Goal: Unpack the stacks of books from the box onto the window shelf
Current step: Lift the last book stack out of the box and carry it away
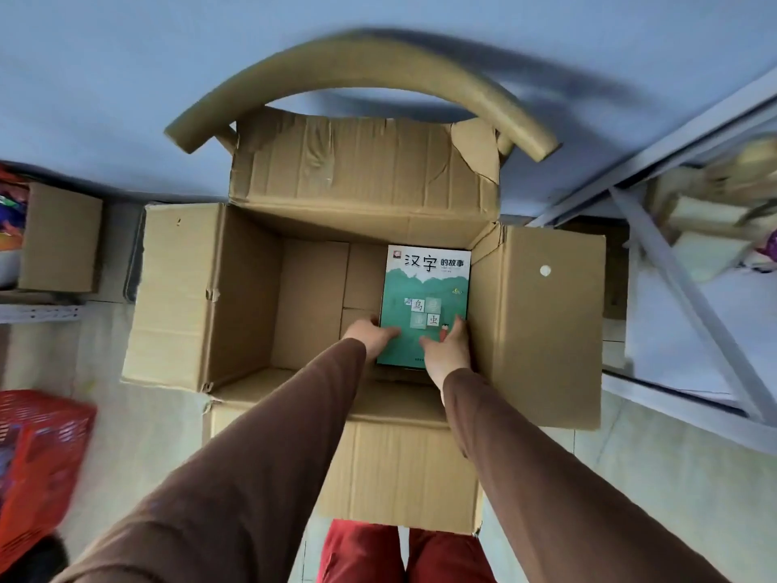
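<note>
— Closest to us are the red trousers (pixel 403 553) and those long brown sleeves (pixel 260 448) reaching down into the cardboard box (pixel 248 296). What are the hands doing?

— The left hand (pixel 372 332) has its thumb laid over the near-left edge of the green book (pixel 424 305), fingers tucked down the side. The right hand (pixel 447 351) does the same at the near-right edge, thumb on the cover, fingers along the flank. Both are clamped on it, one at each side.

— One book or a stack?

— Can't tell how deep it goes (only the top cover shows). It sits in the box's right half, hard against the wall beyond the right hand; left of the left hand, bare cardboard floor.

— Any advice?

— I'd get the fingers well under the lowest book and lift level, since that glossy cover looks slippery and a stack could fan out. The corrugated flaps are creased, floppy, one torn at the far corner, so clear them going up. Behind the box, a smooth curved wooden chair back (pixel 357 73).
</note>
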